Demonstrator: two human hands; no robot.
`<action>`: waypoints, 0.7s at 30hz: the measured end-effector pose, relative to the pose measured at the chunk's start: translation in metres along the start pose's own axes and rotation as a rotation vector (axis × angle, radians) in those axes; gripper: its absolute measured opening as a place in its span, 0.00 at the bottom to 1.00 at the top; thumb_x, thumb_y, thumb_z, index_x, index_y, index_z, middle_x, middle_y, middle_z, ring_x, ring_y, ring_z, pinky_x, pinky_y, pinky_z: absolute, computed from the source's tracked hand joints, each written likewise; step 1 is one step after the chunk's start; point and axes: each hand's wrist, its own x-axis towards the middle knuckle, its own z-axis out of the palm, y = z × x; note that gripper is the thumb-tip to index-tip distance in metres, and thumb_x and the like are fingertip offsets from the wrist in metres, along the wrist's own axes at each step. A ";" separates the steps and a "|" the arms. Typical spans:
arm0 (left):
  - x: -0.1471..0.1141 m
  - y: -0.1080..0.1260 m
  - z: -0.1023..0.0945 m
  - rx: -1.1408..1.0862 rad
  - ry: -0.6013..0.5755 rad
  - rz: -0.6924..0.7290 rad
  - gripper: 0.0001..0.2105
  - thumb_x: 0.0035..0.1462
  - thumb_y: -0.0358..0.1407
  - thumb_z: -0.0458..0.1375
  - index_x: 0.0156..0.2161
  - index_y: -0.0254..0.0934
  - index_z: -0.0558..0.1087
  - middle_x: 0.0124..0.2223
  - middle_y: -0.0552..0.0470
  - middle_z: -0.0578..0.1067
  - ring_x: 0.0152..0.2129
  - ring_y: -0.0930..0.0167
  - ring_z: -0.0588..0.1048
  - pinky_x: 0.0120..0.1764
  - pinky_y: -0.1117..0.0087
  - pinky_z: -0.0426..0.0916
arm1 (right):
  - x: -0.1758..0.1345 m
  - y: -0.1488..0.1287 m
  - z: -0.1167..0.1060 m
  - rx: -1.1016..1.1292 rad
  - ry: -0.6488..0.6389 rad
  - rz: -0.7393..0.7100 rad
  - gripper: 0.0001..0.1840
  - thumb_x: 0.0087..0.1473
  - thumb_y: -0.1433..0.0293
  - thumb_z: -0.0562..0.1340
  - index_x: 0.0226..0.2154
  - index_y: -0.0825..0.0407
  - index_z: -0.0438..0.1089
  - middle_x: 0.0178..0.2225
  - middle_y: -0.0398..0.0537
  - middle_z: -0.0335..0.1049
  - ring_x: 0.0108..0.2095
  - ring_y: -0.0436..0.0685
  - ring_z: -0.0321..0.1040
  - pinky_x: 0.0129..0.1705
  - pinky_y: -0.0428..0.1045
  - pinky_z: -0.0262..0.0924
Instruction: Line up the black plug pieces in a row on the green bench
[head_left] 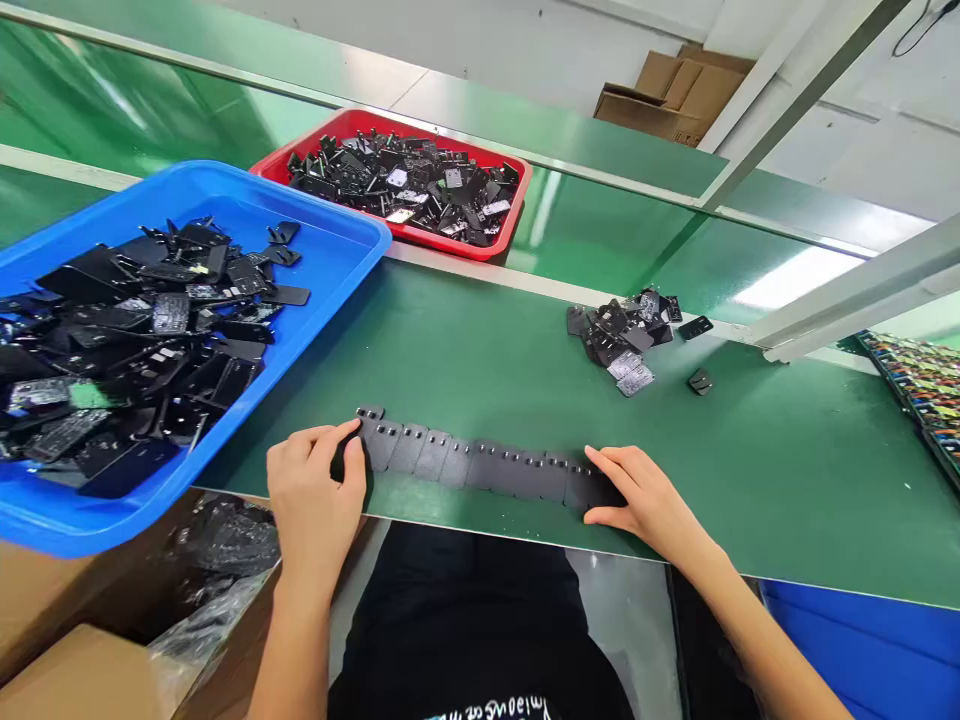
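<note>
A row of flat black plates, each with small notches or holes along its upper edge, lies side by side on the green bench in front of me. At the row's left end, my left hand has its thumb and fingers closed around the end plate, with a dark piece partly hidden in its grasp. The thumb and fingertips of my right hand pinch the last plate at the right end. One plate at the left sticks up above the line of the others.
A blue tray heaped with black pieces stands at left, with a red tray of similar pieces behind it. Toward the back right lies a loose pile of small black parts. A white post rises beyond it, near a rack of colourful parts.
</note>
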 end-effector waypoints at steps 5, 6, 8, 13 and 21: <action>0.001 -0.001 0.000 -0.004 0.012 0.006 0.16 0.63 0.41 0.48 0.45 0.35 0.75 0.39 0.45 0.72 0.40 0.63 0.67 0.48 0.63 0.62 | 0.013 0.002 0.005 -0.027 0.085 -0.088 0.42 0.55 0.48 0.57 0.64 0.53 0.50 0.43 0.58 0.67 0.40 0.62 0.65 0.42 0.58 0.64; 0.002 -0.001 0.000 0.002 0.013 0.010 0.17 0.63 0.41 0.48 0.45 0.34 0.75 0.39 0.44 0.72 0.41 0.63 0.67 0.47 0.63 0.62 | 0.015 0.002 0.006 -0.029 0.085 -0.095 0.41 0.55 0.48 0.56 0.63 0.54 0.51 0.42 0.57 0.67 0.40 0.62 0.65 0.42 0.57 0.64; 0.003 -0.003 0.000 0.015 0.020 0.022 0.17 0.63 0.41 0.49 0.45 0.33 0.75 0.39 0.44 0.72 0.40 0.63 0.67 0.47 0.63 0.62 | 0.019 0.002 0.008 -0.038 0.074 -0.109 0.40 0.56 0.47 0.55 0.62 0.55 0.53 0.42 0.57 0.68 0.40 0.62 0.65 0.42 0.57 0.63; 0.008 -0.015 -0.001 0.060 0.062 0.035 0.19 0.63 0.42 0.48 0.43 0.31 0.76 0.38 0.42 0.73 0.39 0.62 0.69 0.47 0.60 0.62 | 0.034 -0.001 0.010 -0.095 0.088 -0.171 0.41 0.55 0.42 0.49 0.56 0.57 0.61 0.41 0.57 0.70 0.38 0.61 0.65 0.42 0.56 0.62; 0.010 -0.017 0.006 0.047 0.113 0.020 0.21 0.62 0.45 0.48 0.46 0.30 0.75 0.42 0.39 0.74 0.43 0.59 0.71 0.51 0.55 0.62 | 0.053 0.055 -0.023 -0.171 0.278 0.475 0.24 0.64 0.55 0.52 0.53 0.54 0.64 0.47 0.58 0.67 0.47 0.65 0.63 0.46 0.57 0.61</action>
